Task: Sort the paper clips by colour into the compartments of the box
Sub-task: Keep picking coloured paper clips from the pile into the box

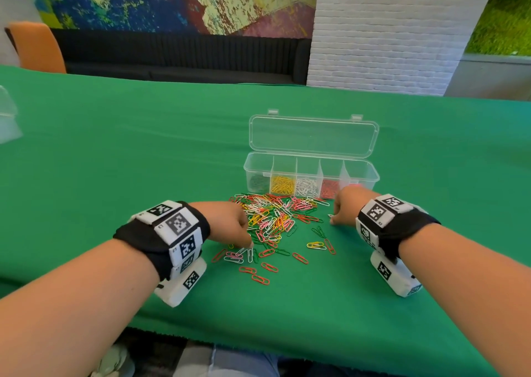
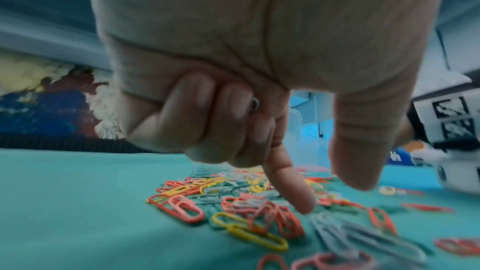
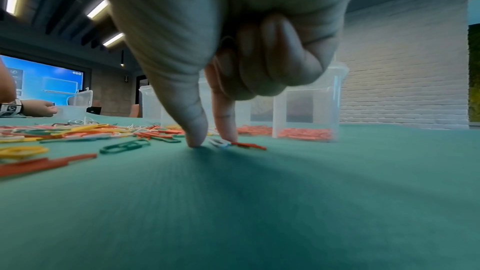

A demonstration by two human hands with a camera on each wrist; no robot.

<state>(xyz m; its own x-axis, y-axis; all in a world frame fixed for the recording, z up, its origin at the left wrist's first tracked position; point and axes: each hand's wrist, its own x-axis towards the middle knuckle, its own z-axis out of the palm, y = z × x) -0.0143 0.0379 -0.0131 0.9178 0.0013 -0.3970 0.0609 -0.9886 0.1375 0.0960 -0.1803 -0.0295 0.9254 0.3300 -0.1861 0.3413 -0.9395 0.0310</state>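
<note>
A clear five-compartment box [image 1: 310, 172] stands open on the green cloth, holding green, yellow, white and red clips; my right hand partly hides the last compartment. The mixed clip pile [image 1: 273, 218] lies in front of it. My left hand [image 1: 250, 244] reaches into the pile's near left edge, its index finger [image 2: 298, 192] and thumb pointing down and apart. Its other fingers are curled, and a pale clip loop [image 2: 254, 105] peeks from them. My right hand [image 3: 211, 140] presses thumb and index finger onto the cloth on either side of a white clip [image 3: 219, 142], with a red clip [image 3: 249, 146] beside it.
Loose clips [image 1: 258, 273] lie scattered toward the table's front edge. Another clear box [image 1: 7, 118] sits at the far left. In the right wrist view, another person's hand [image 3: 39, 107] holds a similar box. An orange chair [image 1: 37, 46] stands behind the table.
</note>
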